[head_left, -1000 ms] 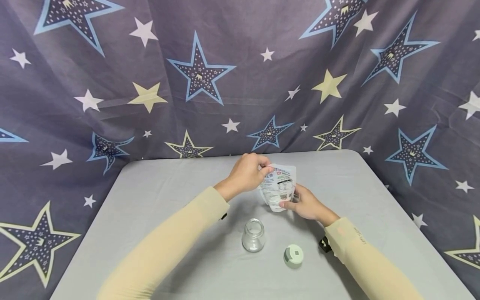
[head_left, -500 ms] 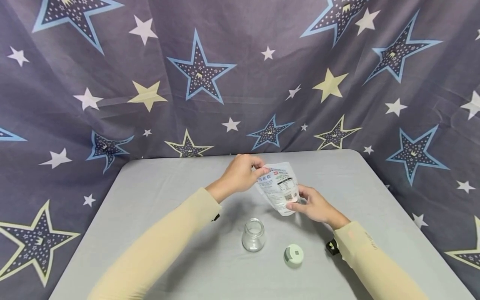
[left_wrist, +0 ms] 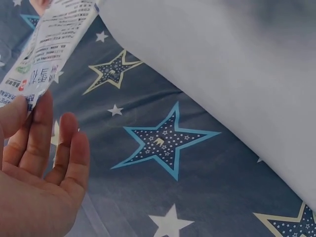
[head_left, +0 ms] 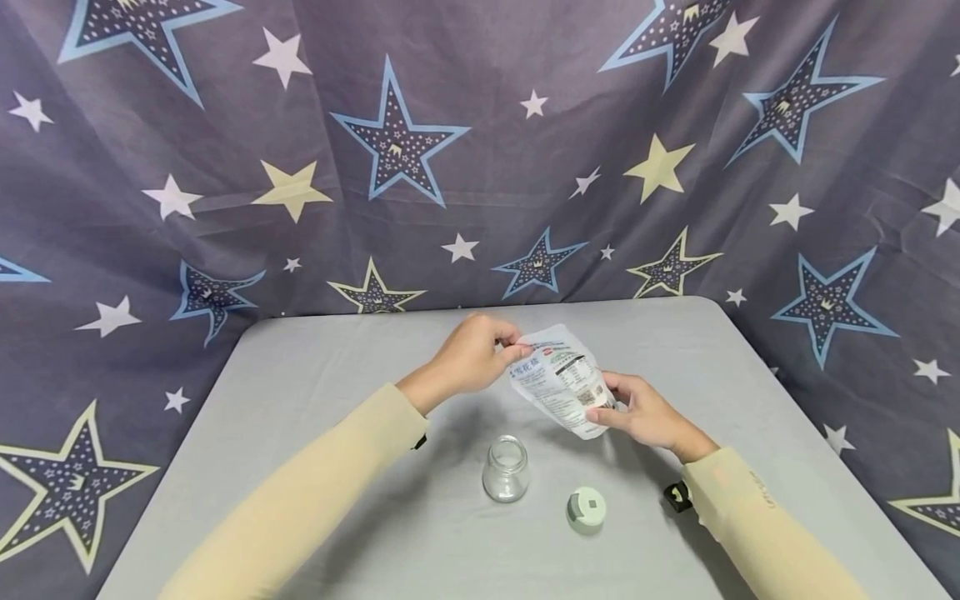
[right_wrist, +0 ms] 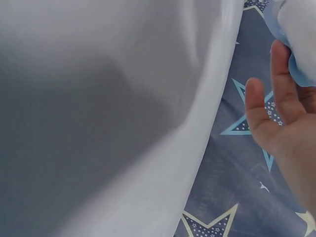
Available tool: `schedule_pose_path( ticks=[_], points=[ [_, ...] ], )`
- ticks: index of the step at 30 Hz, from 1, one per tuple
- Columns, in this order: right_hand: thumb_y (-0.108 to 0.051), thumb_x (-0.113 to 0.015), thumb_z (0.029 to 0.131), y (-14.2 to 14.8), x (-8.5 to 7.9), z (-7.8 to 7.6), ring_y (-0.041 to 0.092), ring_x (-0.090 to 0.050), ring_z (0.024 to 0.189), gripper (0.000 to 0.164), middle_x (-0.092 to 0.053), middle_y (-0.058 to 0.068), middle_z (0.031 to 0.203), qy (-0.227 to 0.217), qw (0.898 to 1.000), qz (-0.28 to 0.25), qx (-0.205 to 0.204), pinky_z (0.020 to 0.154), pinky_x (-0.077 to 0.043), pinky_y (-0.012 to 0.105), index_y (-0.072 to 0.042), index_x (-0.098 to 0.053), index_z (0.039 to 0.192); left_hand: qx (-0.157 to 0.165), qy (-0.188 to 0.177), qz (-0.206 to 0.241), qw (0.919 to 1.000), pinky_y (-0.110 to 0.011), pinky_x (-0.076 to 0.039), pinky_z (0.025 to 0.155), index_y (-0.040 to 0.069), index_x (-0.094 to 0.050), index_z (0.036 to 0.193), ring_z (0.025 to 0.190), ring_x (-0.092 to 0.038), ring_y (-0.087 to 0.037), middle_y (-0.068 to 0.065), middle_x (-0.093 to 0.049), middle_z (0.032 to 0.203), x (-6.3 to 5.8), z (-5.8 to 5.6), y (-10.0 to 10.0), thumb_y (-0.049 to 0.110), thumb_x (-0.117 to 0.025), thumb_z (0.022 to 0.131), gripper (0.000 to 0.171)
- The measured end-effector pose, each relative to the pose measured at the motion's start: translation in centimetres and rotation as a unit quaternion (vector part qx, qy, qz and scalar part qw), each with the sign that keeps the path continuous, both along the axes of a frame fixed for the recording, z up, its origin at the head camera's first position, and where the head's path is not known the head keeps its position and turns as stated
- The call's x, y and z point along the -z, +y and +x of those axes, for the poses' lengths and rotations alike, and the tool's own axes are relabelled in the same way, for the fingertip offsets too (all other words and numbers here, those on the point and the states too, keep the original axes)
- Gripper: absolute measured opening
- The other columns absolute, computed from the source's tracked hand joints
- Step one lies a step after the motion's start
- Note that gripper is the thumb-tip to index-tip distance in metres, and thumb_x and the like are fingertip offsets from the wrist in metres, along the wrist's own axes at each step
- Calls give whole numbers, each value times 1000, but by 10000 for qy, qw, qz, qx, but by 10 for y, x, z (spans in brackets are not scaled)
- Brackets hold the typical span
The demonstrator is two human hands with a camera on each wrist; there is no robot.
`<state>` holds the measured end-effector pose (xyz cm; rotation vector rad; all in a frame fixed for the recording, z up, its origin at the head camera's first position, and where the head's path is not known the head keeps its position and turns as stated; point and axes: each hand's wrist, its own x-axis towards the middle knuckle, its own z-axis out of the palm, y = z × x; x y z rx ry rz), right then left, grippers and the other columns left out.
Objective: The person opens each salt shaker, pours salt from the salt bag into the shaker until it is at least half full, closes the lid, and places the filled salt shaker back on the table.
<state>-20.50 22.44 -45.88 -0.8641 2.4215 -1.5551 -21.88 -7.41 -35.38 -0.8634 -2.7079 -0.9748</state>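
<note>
A white plastic pouch (head_left: 557, 379) covered in print tilts above the table, its lower end toward the right. My left hand (head_left: 471, 354) pinches its upper left corner between thumb and fingers; the left wrist view shows the same pinch on the pouch (left_wrist: 42, 54), two fingers held off it. Its lower right end is gripped by my right hand (head_left: 647, 417), thumb on the printed face. In the right wrist view, white contents show through the bluish pouch (right_wrist: 302, 34). Nearer me stand an uncapped clear glass jar (head_left: 506, 482) and, right of it, a pale green lid (head_left: 587, 510).
The grey-covered table (head_left: 315, 433) ends at the back against a dark curtain (head_left: 480, 167) printed with stars. Black wrist straps (head_left: 677, 497) show at the cuffs of both beige sleeves.
The pouch has gone from nearly upright to tilted, its lower end swinging right and toward me. My left hand has shifted left, my right hand right. Jar and lid stay put.
</note>
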Motion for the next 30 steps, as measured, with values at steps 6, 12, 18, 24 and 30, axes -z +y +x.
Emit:
schedule_pose_path(
  ticks=[6, 12, 18, 24, 30],
  points=[
    [-8, -75, 92, 5, -7, 6, 21, -71, 94, 29, -76, 5, 107, 29, 9998, 48, -179, 88, -55, 32, -1, -68, 119, 120, -15, 23, 9999, -26, -35, 59, 18, -67, 71, 62, -45, -10, 9, -61, 68, 2, 6, -6, 24, -75, 95, 26],
    [-7, -75, 92, 8, -9, 10, 21, -72, 90, 27, -76, 4, 104, 47, 9995, 48, -302, 84, -56, 33, -3, -69, 118, 245, -177, 104, 9995, -26, -39, 61, 17, -72, 74, 64, -50, -10, 10, -63, 69, 3, 11, -9, 22, -75, 95, 22],
    [-6, -73, 93, 10, -13, 13, 21, -73, 90, 27, -76, 5, 105, -5, 9987, 2, -504, 82, -57, 33, -1, -69, 119, 454, -231, 110, 9986, -24, -38, 58, 15, -70, 72, 62, -52, -13, 10, -63, 68, 5, 14, -13, 21, -76, 94, 23],
    [-4, -72, 93, 12, -17, 14, 21, -72, 90, 23, -76, 6, 102, 54, 9974, 21, -722, 83, -56, 32, -3, -70, 116, 690, -241, 81, 9973, -23, -36, 55, 13, -69, 72, 60, -51, -13, 9, -59, 64, 5, 18, -18, 19, -76, 94, 24],
    [-4, -74, 92, 14, -21, 16, 19, -71, 88, 21, -77, 1, 99, 260, 9961, 123, -835, 84, -54, 31, -8, -72, 112, 690, -161, 62, 9975, -23, -38, 58, 18, -64, 67, 60, -46, -6, 11, -56, 63, 9, 23, -21, 19, -79, 91, 29]
  ],
)
